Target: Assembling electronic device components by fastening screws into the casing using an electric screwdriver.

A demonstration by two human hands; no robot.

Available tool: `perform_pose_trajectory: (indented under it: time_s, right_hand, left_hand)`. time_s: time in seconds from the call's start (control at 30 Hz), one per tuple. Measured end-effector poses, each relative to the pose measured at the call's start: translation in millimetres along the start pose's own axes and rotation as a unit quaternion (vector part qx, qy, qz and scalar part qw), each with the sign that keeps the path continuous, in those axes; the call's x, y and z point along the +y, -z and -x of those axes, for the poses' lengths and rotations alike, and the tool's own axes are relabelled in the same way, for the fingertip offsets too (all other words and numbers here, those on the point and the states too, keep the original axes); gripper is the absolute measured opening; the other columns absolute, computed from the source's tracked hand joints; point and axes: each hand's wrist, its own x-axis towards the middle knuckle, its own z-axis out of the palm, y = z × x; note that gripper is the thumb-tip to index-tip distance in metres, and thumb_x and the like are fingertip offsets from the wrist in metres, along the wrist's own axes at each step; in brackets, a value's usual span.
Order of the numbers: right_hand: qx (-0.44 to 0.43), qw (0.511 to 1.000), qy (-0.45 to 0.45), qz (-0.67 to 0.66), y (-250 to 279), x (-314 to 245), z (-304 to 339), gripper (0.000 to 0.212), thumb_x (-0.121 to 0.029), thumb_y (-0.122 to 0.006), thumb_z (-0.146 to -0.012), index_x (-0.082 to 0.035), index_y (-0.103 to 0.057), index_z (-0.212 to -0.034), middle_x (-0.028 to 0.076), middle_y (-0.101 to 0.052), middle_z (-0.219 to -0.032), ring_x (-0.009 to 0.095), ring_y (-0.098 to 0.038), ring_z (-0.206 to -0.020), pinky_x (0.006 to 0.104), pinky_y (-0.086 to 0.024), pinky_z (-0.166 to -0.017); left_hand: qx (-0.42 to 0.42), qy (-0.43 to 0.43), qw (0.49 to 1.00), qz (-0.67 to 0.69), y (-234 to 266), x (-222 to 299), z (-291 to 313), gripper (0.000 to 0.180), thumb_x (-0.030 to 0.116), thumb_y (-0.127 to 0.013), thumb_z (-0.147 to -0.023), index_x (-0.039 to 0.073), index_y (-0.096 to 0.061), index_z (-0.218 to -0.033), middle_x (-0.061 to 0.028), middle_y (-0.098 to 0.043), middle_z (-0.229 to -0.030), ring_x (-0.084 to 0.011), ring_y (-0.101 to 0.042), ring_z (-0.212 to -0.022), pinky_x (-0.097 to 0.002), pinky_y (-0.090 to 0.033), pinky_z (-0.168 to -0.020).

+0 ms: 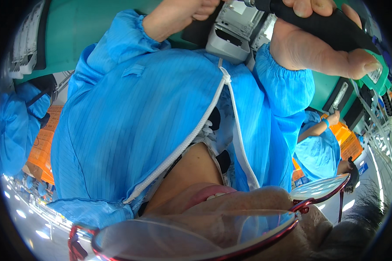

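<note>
My right hand [307, 48] is wrapped round a black power screwdriver [329, 28], its thumb stretched along the near side. The tool's metal nose points left at the upper edge of the picture. My left hand [178, 15] is closed near that nose, with its fingertips cut off by the upper edge. Whether it pinches something small cannot be seen. Between the hands, close to my body, lies a grey and white plastic housing [228, 43] with a dark opening. A pale part with metal details [239, 19] lies just beyond it, and a similar one is partly hidden beside the screwdriver.
A green work surface [87, 35] spans both sides. White parts [26, 41] stand at the far left. Co-workers in blue coats sit at left [19, 126] and right [318, 145], near orange crates [43, 139]. A green device [379, 76] and cables are at the right.
</note>
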Motion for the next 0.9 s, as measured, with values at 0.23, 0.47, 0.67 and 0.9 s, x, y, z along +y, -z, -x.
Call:
perform_pose_trajectory:
  time_s: [0.23, 0.47, 0.67, 0.9]
  right_hand:
    - [0.104, 0.994, -0.029, 0.014, 4.2, -20.9, 72.2, 0.083, -0.085, -0.045, -0.089, -0.011, -0.072, -0.117, 0.016, -0.067, -0.078, 0.026, -0.058, -0.055, 0.0437, -0.045, -0.046]
    - [0.135, 0.987, -0.055, 0.07, -20.6, -7.7, 85.4, 0.062, -0.058, -0.071, -0.092, -0.003, -0.058, -0.118, 0.012, -0.065, -0.086, 0.025, -0.064, -0.064, 0.0389, -0.056, -0.061]
    - [0.124, 0.99, -0.048, 0.044, -16.9, -2.6, 85.9, 0.06, -0.056, -0.069, -0.093, -0.003, -0.058, -0.119, 0.013, -0.066, -0.087, 0.025, -0.065, -0.065, 0.04, -0.056, -0.061]
    - [0.137, 0.989, -0.053, 0.023, -22.7, -0.7, 84.7, 0.062, -0.058, -0.07, -0.093, -0.003, -0.058, -0.118, 0.013, -0.066, -0.088, 0.025, -0.065, -0.066, 0.0399, -0.056, -0.061]
  left_hand:
    - [0.045, -0.046, 0.997, 0.052, 20.9, 13.0, -8.0, 0.044, 0.042, -0.043, -0.111, 0.019, -0.037, -0.073, 0.0072, -0.029, -0.064, -0.0068, -0.024, -0.052, -0.0241, -0.02, -0.047]
    - [0.044, -0.053, 0.995, 0.078, 29.4, 15.4, -12.2, 0.039, 0.034, -0.045, -0.108, 0.02, -0.039, -0.072, 0.0074, -0.03, -0.062, -0.007, -0.026, -0.05, -0.025, -0.021, -0.047]
    - [0.045, -0.052, 0.995, 0.068, 32.2, 16.2, -11.3, 0.041, 0.034, -0.046, -0.108, 0.018, -0.041, -0.071, 0.0071, -0.032, -0.061, -0.0075, -0.028, -0.05, -0.0253, -0.022, -0.046]
    - [0.05, -0.052, 0.996, 0.049, 38.3, 18.2, -12.9, 0.042, 0.035, -0.047, -0.108, 0.017, -0.044, -0.069, 0.0068, -0.035, -0.059, -0.0081, -0.031, -0.05, -0.0257, -0.025, -0.046]
